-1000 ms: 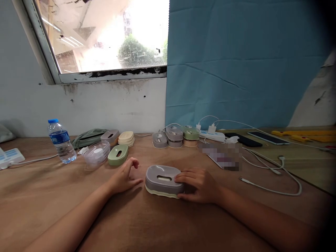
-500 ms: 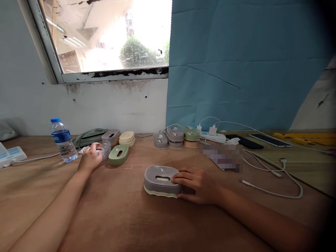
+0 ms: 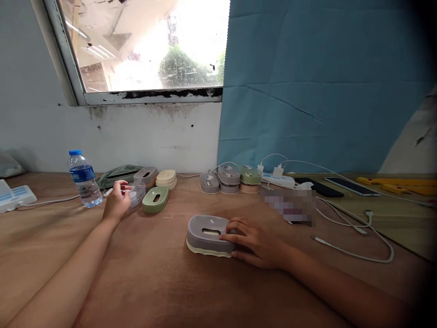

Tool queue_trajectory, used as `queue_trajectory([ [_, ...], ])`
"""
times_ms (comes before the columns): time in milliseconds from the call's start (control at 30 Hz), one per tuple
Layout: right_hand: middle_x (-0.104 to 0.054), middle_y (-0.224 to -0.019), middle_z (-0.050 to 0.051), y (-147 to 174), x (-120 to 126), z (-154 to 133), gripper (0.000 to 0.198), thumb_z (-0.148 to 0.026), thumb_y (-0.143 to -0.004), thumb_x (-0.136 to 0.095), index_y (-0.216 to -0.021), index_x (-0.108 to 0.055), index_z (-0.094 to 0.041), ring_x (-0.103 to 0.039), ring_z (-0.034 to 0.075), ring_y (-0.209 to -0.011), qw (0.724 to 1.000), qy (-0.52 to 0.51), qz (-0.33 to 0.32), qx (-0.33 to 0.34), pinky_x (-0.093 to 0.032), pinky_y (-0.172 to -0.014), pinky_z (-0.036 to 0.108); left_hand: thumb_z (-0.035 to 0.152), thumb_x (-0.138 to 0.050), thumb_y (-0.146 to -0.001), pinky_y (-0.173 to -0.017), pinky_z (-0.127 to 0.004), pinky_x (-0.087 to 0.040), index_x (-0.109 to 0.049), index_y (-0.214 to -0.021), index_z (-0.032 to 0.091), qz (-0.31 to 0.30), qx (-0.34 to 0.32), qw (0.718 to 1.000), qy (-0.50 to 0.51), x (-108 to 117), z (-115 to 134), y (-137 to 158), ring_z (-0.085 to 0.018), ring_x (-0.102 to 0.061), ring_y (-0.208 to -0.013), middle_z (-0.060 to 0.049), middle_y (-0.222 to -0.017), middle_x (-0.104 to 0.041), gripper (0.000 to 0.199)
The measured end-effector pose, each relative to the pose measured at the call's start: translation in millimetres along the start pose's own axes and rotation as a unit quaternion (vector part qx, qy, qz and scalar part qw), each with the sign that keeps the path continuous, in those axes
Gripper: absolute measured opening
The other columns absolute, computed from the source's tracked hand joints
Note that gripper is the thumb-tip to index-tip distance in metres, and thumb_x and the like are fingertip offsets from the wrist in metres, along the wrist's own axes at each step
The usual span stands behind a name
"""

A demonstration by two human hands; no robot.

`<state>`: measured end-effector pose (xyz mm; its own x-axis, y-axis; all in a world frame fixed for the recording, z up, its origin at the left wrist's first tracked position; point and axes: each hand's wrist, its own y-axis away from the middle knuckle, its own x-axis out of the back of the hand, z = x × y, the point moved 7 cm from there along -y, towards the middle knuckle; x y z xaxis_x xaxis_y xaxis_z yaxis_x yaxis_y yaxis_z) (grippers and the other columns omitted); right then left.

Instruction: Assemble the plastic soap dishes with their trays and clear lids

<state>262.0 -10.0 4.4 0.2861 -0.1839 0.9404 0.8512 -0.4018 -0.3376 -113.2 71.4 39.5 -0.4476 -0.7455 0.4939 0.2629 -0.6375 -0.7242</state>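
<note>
A grey oval soap box [image 3: 205, 239] with a slotted top and a wavy cream edge underneath sits at the middle of the table. My right hand [image 3: 252, 241] grips its right end, fingertips on top by the slot and thumb low at the side. At the left, my left hand [image 3: 118, 200] has its fingers curled on the edge of a clear plastic lid [image 3: 137, 193] among other clear pieces; their number is hard to make out. Just right of these lies a green slotted oval tray [image 3: 155, 200]. Behind it are stacked cream trays [image 3: 166, 178] and a grey tray [image 3: 146, 175].
Finished-looking grey boxes [image 3: 228, 177] and a green-topped box [image 3: 250, 178] stand at the back. A water bottle [image 3: 84, 180] and a green pouch [image 3: 118, 176] are at the left. White cables [image 3: 358, 257], a power strip [image 3: 280, 180] and phones [image 3: 351, 186] lie at the right.
My left hand has turned and raised its fingers a little, with the clear lid at its fingertips. My right hand's fingers have shifted slightly on the grey soap box, which stays in place.
</note>
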Motion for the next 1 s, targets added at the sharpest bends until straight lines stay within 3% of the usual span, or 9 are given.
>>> queue_trajectory([
  [100,-0.052,-0.104,0.01,0,0,0,0.038,-0.033,-0.083,-0.047,-0.12,-0.048,-0.023,-0.043,0.023,-0.104,1.0,-0.002,-0.008,-0.001,-0.035,-0.09,0.042,0.02,-0.045,-0.075,-0.072,-0.033,-0.047,-0.043,-0.093,0.018,0.083,-0.015,0.995,0.053,15,13,3,-0.019,-0.06,-0.079,-0.007,-0.088,-0.063,0.018],
  [167,-0.051,-0.104,0.01,0,0,-1,0.038,-0.033,-0.083,-0.046,-0.12,-0.047,-0.023,-0.044,0.023,-0.102,1.0,-0.001,-0.008,0.001,-0.036,-0.09,0.041,0.021,-0.049,-0.075,-0.076,-0.034,-0.046,-0.042,-0.092,0.019,0.143,-0.019,0.979,0.146,25,22,6,-0.018,-0.059,-0.083,-0.006,-0.089,-0.062,0.018],
  [267,-0.052,-0.102,0.01,0,-1,-1,0.038,-0.033,-0.083,-0.046,-0.119,-0.048,-0.022,-0.046,0.022,-0.1,1.0,0.007,-0.004,0.01,-0.038,-0.088,0.039,0.018,-0.055,-0.073,-0.079,-0.032,-0.047,-0.041,-0.09,0.021,0.183,0.018,0.911,0.369,30,33,11,-0.015,-0.059,-0.086,-0.002,-0.087,-0.061,0.022],
  [367,-0.052,-0.101,0.011,1,-1,-1,0.038,-0.033,-0.083,-0.046,-0.119,-0.048,-0.021,-0.046,0.022,-0.099,0.999,0.03,0.008,0.026,-0.039,-0.086,0.039,0.012,-0.059,-0.07,-0.08,-0.028,-0.047,-0.042,-0.085,0.022,0.123,0.115,0.811,0.561,12,45,17,-0.011,-0.06,-0.083,0.001,-0.088,-0.062,0.025],
  [433,-0.052,-0.1,0.011,2,-1,-2,0.038,-0.033,-0.083,-0.047,-0.119,-0.049,-0.021,-0.047,0.022,-0.098,0.998,0.051,0.023,0.042,-0.04,-0.086,0.04,0.011,-0.059,-0.07,-0.077,-0.027,-0.049,-0.043,-0.086,0.023,0.059,0.188,0.749,0.632,-6,56,26,-0.008,-0.06,-0.075,0.002,-0.091,-0.063,0.026],
  [533,-0.052,-0.099,0.01,4,0,-4,0.038,-0.034,-0.082,-0.047,-0.118,-0.05,-0.021,-0.046,0.023,-0.098,0.995,0.072,0.038,0.063,-0.04,-0.085,0.04,0.011,-0.059,-0.071,-0.071,-0.024,-0.051,-0.045,-0.089,0.025,-0.024,0.249,0.688,0.681,-30,72,44,-0.007,-0.059,-0.068,0.001,-0.092,-0.063,0.026],
  [733,-0.05,-0.101,0.01,1,-1,-6,0.037,-0.032,-0.081,-0.049,-0.117,-0.05,-0.023,-0.044,0.023,-0.099,0.997,0.051,0.026,0.05,-0.039,-0.085,0.04,0.008,-0.057,-0.073,-0.069,-0.025,-0.052,-0.045,-0.093,0.024,-0.125,0.273,0.633,0.714,-62,89,70,-0.006,-0.06,-0.067,-0.002,-0.098,-0.062,0.028],
  [1000,-0.049,-0.1,0.009,0,0,0,0.033,-0.031,-0.083,-0.047,-0.115,-0.051,-0.022,-0.046,0.02,-0.099,0.999,-0.025,0.023,0.01,-0.041,-0.086,0.037,0.008,-0.05,-0.077,-0.068,-0.023,-0.051,-0.046,-0.093,0.023,-0.157,0.293,0.605,0.724,-64,96,76,-0.006,-0.06,-0.067,-0.001,-0.097,-0.061,0.022],
])
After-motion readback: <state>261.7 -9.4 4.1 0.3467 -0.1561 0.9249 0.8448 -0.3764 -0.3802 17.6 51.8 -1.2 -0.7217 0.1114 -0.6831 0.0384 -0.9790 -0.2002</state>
